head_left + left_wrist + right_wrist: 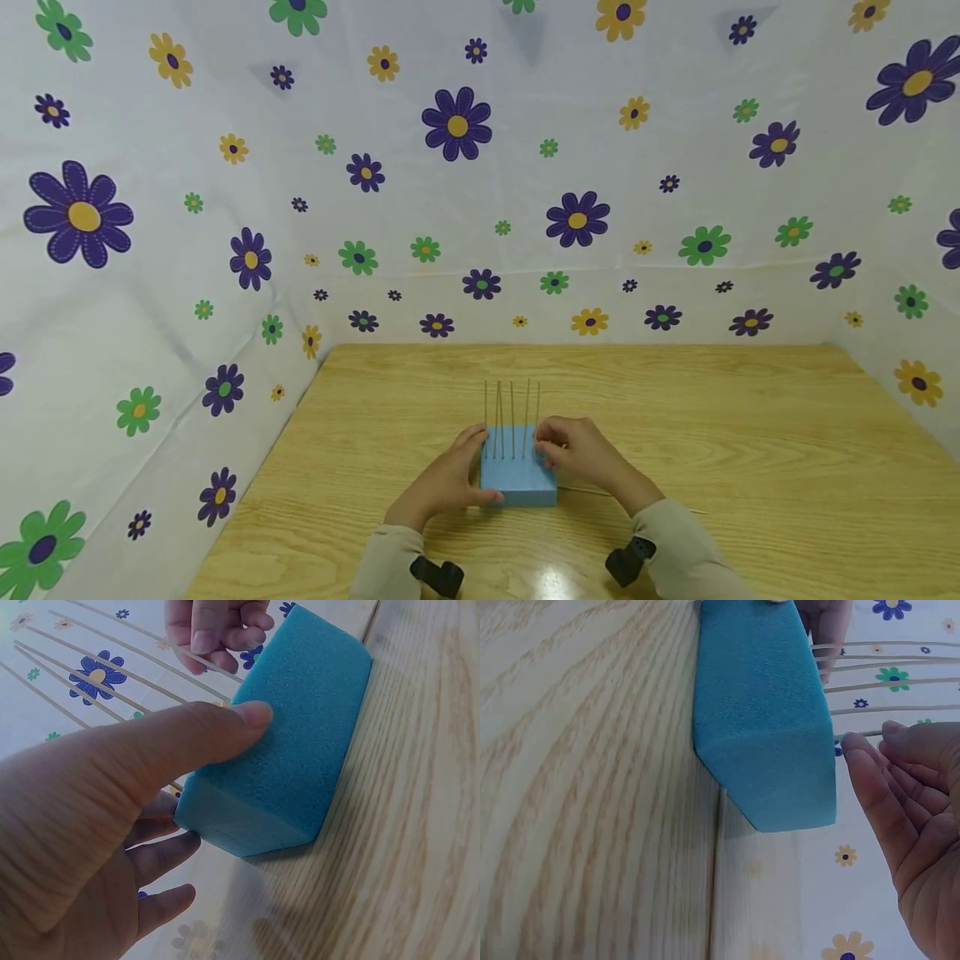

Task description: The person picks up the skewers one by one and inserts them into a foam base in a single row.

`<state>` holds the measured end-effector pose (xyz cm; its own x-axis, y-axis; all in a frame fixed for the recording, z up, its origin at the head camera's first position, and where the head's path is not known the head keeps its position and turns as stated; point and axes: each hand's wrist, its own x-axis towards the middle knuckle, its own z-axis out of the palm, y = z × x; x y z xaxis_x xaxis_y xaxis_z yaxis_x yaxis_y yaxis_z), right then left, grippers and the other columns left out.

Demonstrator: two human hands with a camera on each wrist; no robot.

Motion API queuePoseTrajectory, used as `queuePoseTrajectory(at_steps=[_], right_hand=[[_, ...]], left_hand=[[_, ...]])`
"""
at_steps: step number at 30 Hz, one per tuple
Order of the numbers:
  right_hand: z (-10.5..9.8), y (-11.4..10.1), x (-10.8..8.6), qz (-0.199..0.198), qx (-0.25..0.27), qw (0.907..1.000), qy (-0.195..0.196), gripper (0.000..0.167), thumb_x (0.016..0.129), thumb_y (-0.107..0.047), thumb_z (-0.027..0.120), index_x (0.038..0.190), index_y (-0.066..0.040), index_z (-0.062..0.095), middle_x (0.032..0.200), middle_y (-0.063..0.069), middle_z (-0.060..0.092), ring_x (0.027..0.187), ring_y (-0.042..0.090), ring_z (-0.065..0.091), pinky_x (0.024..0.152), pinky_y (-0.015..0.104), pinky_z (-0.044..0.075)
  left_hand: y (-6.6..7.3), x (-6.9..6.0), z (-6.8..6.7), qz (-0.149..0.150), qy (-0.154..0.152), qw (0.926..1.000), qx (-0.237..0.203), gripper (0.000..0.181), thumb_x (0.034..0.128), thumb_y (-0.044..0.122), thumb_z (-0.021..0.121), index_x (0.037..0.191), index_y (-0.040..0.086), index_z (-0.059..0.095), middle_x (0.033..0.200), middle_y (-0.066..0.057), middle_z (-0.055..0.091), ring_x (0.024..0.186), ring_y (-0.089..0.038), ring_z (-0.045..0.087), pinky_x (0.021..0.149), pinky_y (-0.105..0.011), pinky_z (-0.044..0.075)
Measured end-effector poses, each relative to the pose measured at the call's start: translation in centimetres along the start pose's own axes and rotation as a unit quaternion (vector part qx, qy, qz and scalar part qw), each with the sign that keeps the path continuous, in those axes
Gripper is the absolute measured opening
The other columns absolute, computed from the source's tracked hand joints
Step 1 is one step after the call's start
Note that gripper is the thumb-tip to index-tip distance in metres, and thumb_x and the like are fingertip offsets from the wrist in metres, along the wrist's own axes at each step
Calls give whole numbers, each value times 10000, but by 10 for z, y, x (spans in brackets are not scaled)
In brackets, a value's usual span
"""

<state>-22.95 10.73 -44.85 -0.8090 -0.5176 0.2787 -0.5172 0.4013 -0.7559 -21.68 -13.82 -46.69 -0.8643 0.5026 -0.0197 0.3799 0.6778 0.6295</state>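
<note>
A light-blue foam block (519, 479) lies on the table, with several thin wooden sticks (513, 421) standing in a row from its top. My left hand (447, 477) grips the block's left end. Its thumb presses the near face in the left wrist view, and its fingers are around the far left side. At the right end of the row, my right hand (577, 450) pinches the last stick (874, 733) between thumb and forefinger, low down near the foam. The sticks lean at slightly different angles.
One more thin stick (588, 491) lies on the wooden table (750, 433) to the right of the block, passing partly under the right forearm. A white cloth (420, 200) with printed flowers hangs behind the table and along both sides.
</note>
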Motion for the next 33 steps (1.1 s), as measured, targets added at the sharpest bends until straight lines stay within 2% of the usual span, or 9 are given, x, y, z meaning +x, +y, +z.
queuePoseTrajectory(at_steps=[6, 10, 15, 20, 33], right_hand=[[-9, -1, -6, 212, 269, 9994, 26, 159, 920, -84, 609, 1011, 44, 637, 845, 128, 668, 632, 142, 636, 586, 215, 544], [-15, 0, -10, 272, 226, 9994, 64, 192, 927, -108, 605, 1028, 53, 632, 854, 137, 668, 638, 190, 640, 598, 230, 548], [-21, 2, -16, 289, 42, 9995, 133, 187, 931, -129, 602, 1020, 31, 638, 842, 137, 668, 622, 148, 627, 592, 232, 540], [-29, 3, -24, 350, -4, 9993, 154, 187, 934, -125, 597, 1028, 32, 636, 800, 131, 663, 623, 160, 622, 594, 244, 537], [-49, 17, -54, 812, 44, 9960, 379, 231, 934, -175, 603, 1036, 30, 633, 791, 92, 652, 634, 119, 617, 598, 234, 543]], left_hand=[[-2, 0, 1, -10, 4, 10000, 10, 977, 764, 404, 779, 1481, 3, 248, 1552, -105, 197, 1374, -302, 301, 1073, -473, 327], [-2, 0, 1, -35, -21, 10000, -5, 973, 767, 404, 776, 1482, 10, 247, 1554, -94, 191, 1371, -304, 306, 1067, -478, 334], [-1, 0, 1, -29, -56, 10000, -15, 967, 776, 403, 768, 1488, 22, 237, 1557, -96, 180, 1367, -310, 313, 1050, -482, 355], [-1, 0, 1, -10, -54, 10000, 19, 965, 778, 408, 765, 1488, 22, 238, 1556, -104, 180, 1360, -310, 325, 1041, -480, 368], [-1, 0, 1, -41, -38, 10000, 8, 968, 771, 395, 775, 1483, 11, 244, 1555, -101, 185, 1365, -311, 317, 1057, -478, 348]])
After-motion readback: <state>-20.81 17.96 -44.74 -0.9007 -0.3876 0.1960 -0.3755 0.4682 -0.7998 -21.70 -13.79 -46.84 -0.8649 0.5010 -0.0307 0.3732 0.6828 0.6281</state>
